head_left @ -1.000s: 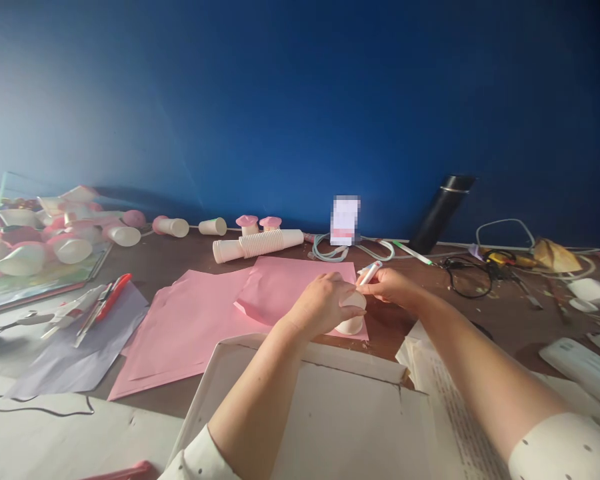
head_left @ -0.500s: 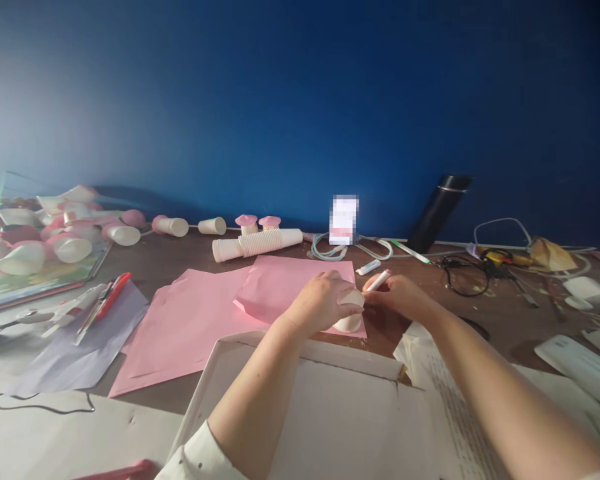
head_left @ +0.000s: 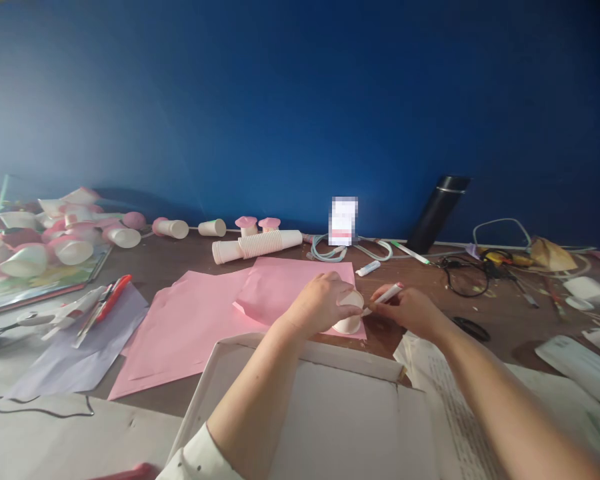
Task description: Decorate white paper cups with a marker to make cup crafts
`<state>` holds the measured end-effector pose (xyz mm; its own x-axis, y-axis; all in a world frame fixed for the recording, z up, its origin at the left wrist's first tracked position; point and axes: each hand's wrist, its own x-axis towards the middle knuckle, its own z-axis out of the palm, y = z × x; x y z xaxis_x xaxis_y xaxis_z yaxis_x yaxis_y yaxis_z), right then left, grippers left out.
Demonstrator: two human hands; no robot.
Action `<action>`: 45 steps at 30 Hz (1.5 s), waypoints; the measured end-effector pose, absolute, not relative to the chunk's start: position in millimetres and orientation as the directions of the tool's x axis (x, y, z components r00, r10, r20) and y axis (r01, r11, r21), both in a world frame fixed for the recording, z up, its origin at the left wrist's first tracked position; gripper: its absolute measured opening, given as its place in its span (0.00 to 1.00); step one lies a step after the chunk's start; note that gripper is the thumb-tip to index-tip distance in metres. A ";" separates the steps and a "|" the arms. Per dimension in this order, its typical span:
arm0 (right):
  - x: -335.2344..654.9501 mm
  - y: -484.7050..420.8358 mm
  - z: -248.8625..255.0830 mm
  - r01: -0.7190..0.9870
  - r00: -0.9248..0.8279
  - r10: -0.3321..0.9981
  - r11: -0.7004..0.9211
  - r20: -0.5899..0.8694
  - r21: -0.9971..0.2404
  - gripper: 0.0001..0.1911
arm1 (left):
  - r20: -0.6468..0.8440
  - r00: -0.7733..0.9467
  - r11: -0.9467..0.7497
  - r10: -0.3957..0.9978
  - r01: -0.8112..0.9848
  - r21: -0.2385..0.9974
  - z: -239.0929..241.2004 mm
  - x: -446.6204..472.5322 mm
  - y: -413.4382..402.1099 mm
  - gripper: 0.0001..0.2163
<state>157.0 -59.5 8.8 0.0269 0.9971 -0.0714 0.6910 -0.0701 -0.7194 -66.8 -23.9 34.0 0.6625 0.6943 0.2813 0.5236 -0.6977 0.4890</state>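
My left hand (head_left: 323,303) is closed over a small white paper cup (head_left: 349,324) that stands upside down on a pink paper sheet (head_left: 285,287). My right hand (head_left: 411,309) grips a white marker pen (head_left: 386,295), its tip touching the cup's right side. The pen's white cap (head_left: 368,268) lies on the brown table (head_left: 170,263) behind my hands.
A white cardboard box lid (head_left: 330,407) lies in front of me. A row of nested white cups (head_left: 257,244) and two pink-topped cups (head_left: 257,223) sit at the back. Loose cups (head_left: 55,240) pile up at the left. A black flask (head_left: 437,212), cables (head_left: 463,277) and printed papers (head_left: 450,400) occupy the right.
My right hand came down from behind the cup to its right side, bringing the pen tip against the cup. The pen cap now lies on the table. My left hand stayed.
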 end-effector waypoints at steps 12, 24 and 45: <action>161.7 -61.1 -1.9 0.607 0.042 0.991 -0.125 -0.125 -0.785 0.18 | 0.267 0.649 -0.673 0.713 0.524 0.522 35.1 -66.8 -24.8 0.17; 173.4 -57.6 -6.6 0.191 0.290 0.956 -0.026 0.031 -0.981 0.21 | 0.262 0.639 -0.666 0.723 0.542 0.513 36.6 -66.6 -27.5 0.16; 162.9 -57.3 -12.4 0.085 0.347 0.937 -0.081 -0.046 -0.993 0.20 | 0.298 0.627 -0.681 0.720 0.554 0.479 33.6 -68.8 -26.8 0.19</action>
<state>162.9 -57.3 -12.4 0.3469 0.9368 -0.0465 0.0854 -0.0809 -0.9931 -68.8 -26.8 33.6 0.6273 0.7196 0.2978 0.5537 -0.6811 0.4791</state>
